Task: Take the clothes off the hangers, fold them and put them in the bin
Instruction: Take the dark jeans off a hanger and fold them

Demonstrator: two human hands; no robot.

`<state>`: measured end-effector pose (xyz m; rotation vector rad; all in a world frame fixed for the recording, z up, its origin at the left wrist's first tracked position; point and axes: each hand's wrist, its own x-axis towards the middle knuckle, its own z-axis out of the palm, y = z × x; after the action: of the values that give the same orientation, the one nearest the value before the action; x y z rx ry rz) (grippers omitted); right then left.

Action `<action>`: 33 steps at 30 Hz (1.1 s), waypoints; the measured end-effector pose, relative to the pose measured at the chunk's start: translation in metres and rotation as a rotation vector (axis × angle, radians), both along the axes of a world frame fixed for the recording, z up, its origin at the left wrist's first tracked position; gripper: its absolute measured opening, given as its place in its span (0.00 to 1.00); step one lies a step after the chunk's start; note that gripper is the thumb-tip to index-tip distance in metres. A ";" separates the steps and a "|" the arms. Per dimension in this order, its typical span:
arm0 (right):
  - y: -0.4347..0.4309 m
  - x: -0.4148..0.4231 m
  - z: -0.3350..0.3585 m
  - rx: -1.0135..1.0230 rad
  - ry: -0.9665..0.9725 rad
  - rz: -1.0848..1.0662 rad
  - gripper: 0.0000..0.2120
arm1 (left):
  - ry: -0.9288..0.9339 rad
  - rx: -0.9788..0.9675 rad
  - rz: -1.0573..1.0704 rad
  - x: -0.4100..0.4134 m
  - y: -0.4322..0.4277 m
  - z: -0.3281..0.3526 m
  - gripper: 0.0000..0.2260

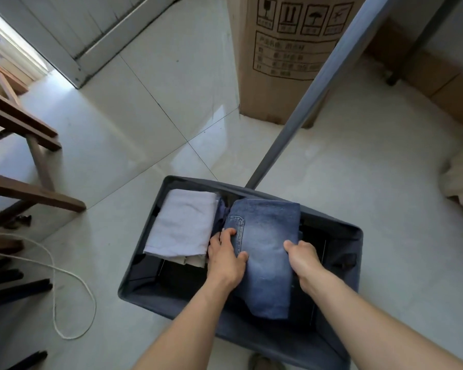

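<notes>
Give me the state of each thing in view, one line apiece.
jeans: folded, held by both hands over the bin.
left hand: grips the jeans' left edge.
right hand: grips the jeans' right edge.
lilac cloth: folded, lying in the bin's left side.
bin: open-topped, partly filled.
cardboard box: upright on the floor.

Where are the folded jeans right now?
In the head view, the folded jeans are low centre, over the right half of the grey bin, gripped by the left hand and right hand, beside the folded pale garment.
</notes>
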<state>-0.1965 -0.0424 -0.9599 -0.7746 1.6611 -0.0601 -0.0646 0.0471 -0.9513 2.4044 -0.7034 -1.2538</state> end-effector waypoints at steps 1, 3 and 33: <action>0.001 0.002 0.003 0.003 0.022 0.012 0.08 | -0.004 0.028 -0.014 0.000 -0.001 0.004 0.27; 0.003 0.003 0.005 -0.019 0.081 0.061 0.12 | -0.002 0.076 -0.043 -0.001 -0.004 0.015 0.29; 0.166 -0.103 0.438 -0.282 -0.358 -0.177 0.08 | 0.576 -0.294 0.221 -0.124 0.118 0.419 0.09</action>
<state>-0.2994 0.1239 -0.5224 -0.7720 1.3881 -0.5376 -0.1890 0.1656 -0.5318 1.7083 -0.3978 -1.5196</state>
